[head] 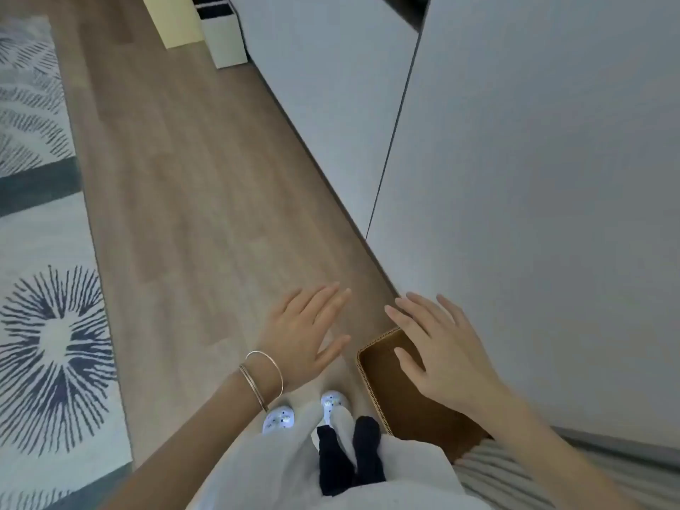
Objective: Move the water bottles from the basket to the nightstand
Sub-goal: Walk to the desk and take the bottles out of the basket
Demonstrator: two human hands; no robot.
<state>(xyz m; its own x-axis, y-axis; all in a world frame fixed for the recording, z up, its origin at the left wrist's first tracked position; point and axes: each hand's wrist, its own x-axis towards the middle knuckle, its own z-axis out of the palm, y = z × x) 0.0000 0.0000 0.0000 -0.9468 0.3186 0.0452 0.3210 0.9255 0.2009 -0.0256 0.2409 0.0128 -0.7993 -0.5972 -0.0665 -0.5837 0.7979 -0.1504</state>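
No water bottles showed; left hand (pixel 305 333) hovered just beside the brown woven basket (pixel 368 380) on the floor (pixel 206 200), right hand (pixel 438 358) over it, fingers (pixel 331 300) spread, empty; bottles judged smooth, heavy if full, best gripped mid-body.

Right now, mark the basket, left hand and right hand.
basket (pixel 384 380): head view, bare inner surface near the rim.
left hand (pixel 305 333): head view, back of hand.
right hand (pixel 449 358): head view, back of hand.

Pale wood-plank floor (pixel 191 200) runs between a grey-white rug (pixel 40 252) with dark starburst patterns and tall white cabinet doors (pixel 533 178); a white box (pixel 224 42) stands beyond.
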